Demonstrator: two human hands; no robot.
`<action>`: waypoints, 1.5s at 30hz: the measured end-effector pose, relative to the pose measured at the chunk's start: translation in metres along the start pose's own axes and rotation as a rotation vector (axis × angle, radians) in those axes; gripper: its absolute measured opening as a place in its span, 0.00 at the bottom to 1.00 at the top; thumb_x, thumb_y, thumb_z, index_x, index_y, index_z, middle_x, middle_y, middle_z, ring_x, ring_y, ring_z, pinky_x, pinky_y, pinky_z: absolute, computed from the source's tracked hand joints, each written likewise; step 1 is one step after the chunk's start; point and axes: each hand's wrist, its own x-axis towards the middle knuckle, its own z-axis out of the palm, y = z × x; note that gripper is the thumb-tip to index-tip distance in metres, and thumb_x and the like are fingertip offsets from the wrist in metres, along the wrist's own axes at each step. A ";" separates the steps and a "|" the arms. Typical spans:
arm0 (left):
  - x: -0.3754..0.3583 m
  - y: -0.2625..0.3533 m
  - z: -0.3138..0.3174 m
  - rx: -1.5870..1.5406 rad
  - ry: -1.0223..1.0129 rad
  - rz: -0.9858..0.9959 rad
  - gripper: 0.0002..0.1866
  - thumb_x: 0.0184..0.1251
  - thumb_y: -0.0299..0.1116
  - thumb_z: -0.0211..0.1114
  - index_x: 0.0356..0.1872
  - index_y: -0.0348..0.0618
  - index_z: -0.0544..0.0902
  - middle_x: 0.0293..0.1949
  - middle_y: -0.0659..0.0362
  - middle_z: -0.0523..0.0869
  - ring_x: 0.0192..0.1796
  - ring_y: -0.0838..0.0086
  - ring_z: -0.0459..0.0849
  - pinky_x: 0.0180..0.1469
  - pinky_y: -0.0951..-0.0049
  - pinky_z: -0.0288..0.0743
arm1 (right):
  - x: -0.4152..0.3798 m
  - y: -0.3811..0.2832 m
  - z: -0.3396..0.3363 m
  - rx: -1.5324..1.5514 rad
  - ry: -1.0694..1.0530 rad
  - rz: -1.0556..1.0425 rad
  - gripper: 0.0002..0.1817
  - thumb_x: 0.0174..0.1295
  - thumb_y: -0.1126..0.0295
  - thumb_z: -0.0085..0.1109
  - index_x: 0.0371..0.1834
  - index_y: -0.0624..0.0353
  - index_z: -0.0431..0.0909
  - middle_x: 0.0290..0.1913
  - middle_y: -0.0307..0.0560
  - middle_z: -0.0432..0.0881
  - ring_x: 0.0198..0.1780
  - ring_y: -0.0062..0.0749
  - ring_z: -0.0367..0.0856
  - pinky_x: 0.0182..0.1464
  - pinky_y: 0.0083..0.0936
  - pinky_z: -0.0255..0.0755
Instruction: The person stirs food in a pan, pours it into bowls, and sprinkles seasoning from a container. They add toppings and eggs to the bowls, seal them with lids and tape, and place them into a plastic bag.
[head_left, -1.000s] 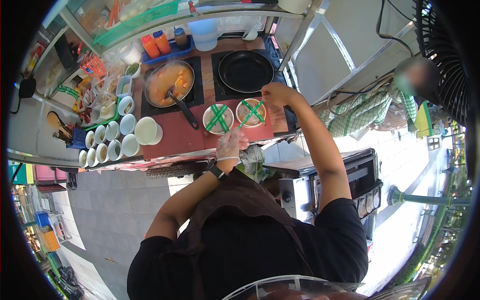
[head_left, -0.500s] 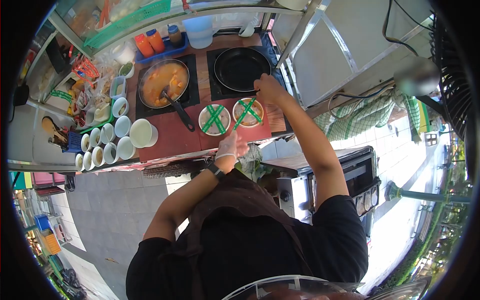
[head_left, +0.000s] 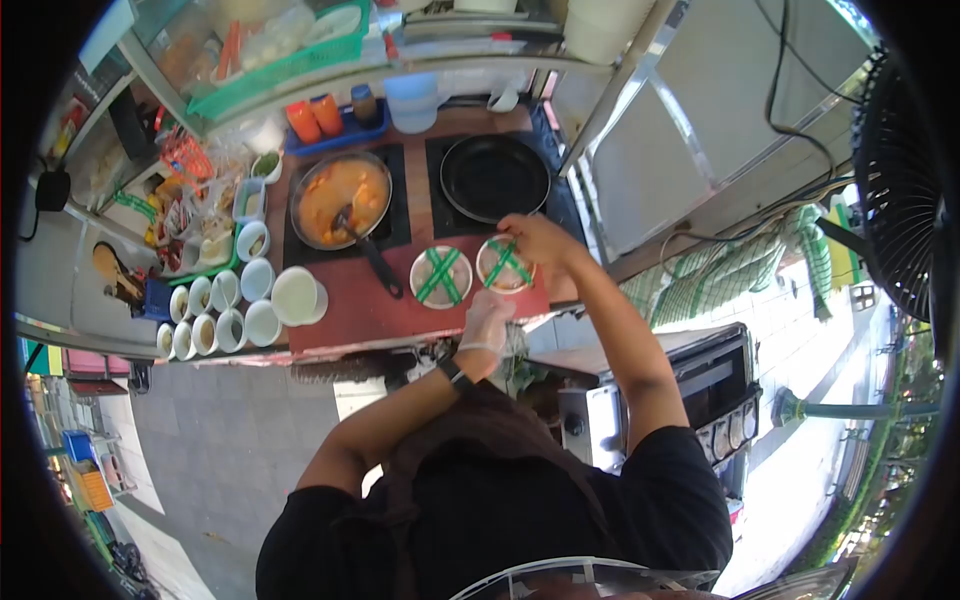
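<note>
Two round tubs with clear lids, each crossed by green tape, stand on the red counter: the left tub point(head_left: 441, 277) and the right tub point(head_left: 505, 265). My bare right hand point(head_left: 540, 241) is at the far rim of the right tub, fingers bent together over its edge; whatever they pinch is hidden. My left hand point(head_left: 486, 326), in a clear glove, is at the near side of that tub with its fingers stretched toward the rim. A pan point(head_left: 342, 198) of orange soup with a ladle point(head_left: 344, 222) sits behind the left tub. Behind the right tub is an empty black frying pan point(head_left: 495, 178).
Several white cups point(head_left: 230, 328) and a larger white tub point(head_left: 296, 296) stand at the left. Sauce bottles point(head_left: 325, 115) are in a blue tray at the back, beside a blue-white container point(head_left: 412, 103). A checked cloth point(head_left: 720, 262) and a fan point(head_left: 905, 195) are at the right.
My right hand has come down from beside the frying pan to the right tub's far rim. My left hand's fingers have drawn closer together near the tub. The view has shifted slightly.
</note>
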 end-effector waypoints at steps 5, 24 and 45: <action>-0.003 0.011 0.020 0.466 -0.009 0.171 0.17 0.65 0.35 0.68 0.52 0.39 0.81 0.46 0.47 0.89 0.46 0.51 0.88 0.50 0.55 0.80 | 0.002 -0.008 0.007 -0.031 0.024 0.052 0.16 0.66 0.64 0.64 0.54 0.58 0.87 0.50 0.62 0.88 0.61 0.57 0.85 0.62 0.49 0.77; -0.090 0.258 -0.077 0.799 -1.022 0.659 0.12 0.79 0.40 0.67 0.50 0.42 0.82 0.46 0.51 0.88 0.50 0.55 0.89 0.55 0.59 0.81 | 0.175 -0.300 -0.333 -0.487 1.638 -0.606 0.25 0.63 0.78 0.70 0.64 0.60 0.81 0.61 0.57 0.79 0.58 0.55 0.81 0.61 0.42 0.78; -0.080 0.404 -0.057 0.889 -0.527 1.582 0.13 0.55 0.20 0.71 0.41 0.45 0.87 0.46 0.51 0.77 0.40 0.61 0.80 0.43 0.63 0.77 | -0.049 -0.353 -0.028 -0.498 0.872 -0.128 0.29 0.55 0.90 0.57 0.62 0.65 0.84 0.69 0.59 0.71 0.67 0.57 0.78 0.65 0.42 0.78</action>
